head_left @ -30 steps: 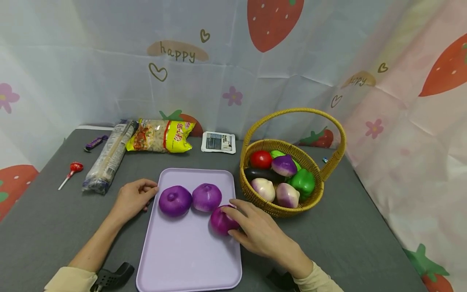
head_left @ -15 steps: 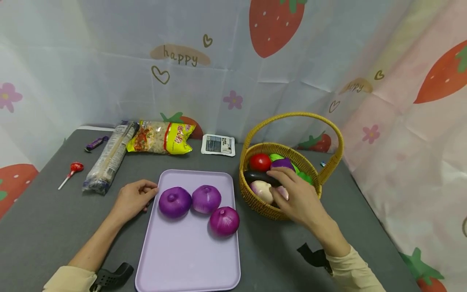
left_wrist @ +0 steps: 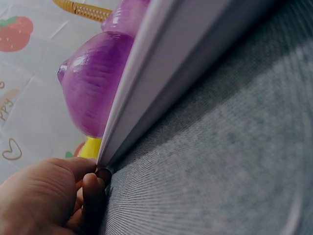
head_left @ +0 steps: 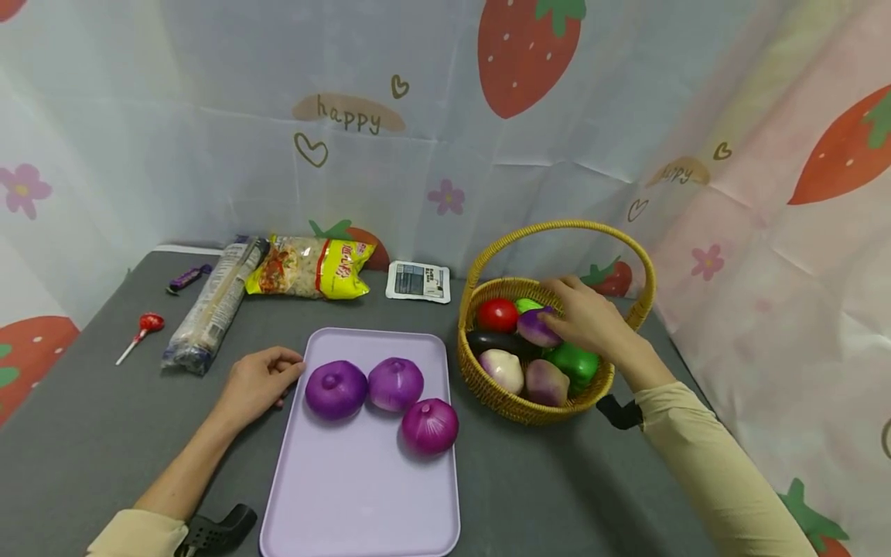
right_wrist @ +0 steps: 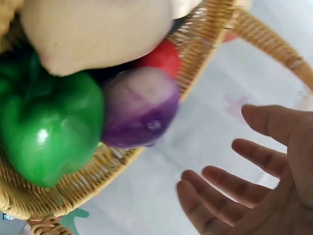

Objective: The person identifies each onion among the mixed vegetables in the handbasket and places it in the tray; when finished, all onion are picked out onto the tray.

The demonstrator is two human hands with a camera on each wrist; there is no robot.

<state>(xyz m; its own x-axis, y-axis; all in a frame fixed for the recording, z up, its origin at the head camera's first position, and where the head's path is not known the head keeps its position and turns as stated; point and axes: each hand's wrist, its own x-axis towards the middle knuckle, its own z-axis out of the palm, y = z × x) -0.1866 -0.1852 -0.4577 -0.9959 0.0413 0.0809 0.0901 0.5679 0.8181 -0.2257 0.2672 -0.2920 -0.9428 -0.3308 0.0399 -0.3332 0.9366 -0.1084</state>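
My left hand [head_left: 259,384] pinches the left rim of a lilac tray [head_left: 369,503], thumb and fingertips at its edge in the left wrist view. Three purple onions [head_left: 429,426] sit on the tray's upper part. Over the wicker basket [head_left: 487,394] on the right reaches my right hand [head_left: 592,325]; its fingers are spread beside a purple-and-white turnip [right_wrist: 142,107], apart from it in the right wrist view. The basket also holds a green bell pepper [right_wrist: 49,117], a tomato [head_left: 497,315], an eggplant [head_left: 497,342] and two pale turnips [head_left: 546,383].
Along the back lie a long clear packet [head_left: 216,302], a yellow food bag [head_left: 309,267] and a white sachet [head_left: 418,281]. A red lollipop [head_left: 148,322] and a purple-wrapped candy [head_left: 188,279] are at far left. The basket's tall handle [head_left: 557,225] arches over it.
My right hand has let go of the rightmost onion on the tray and moved right, over to the basket's back right side. The left hand has stayed at the tray's rim.
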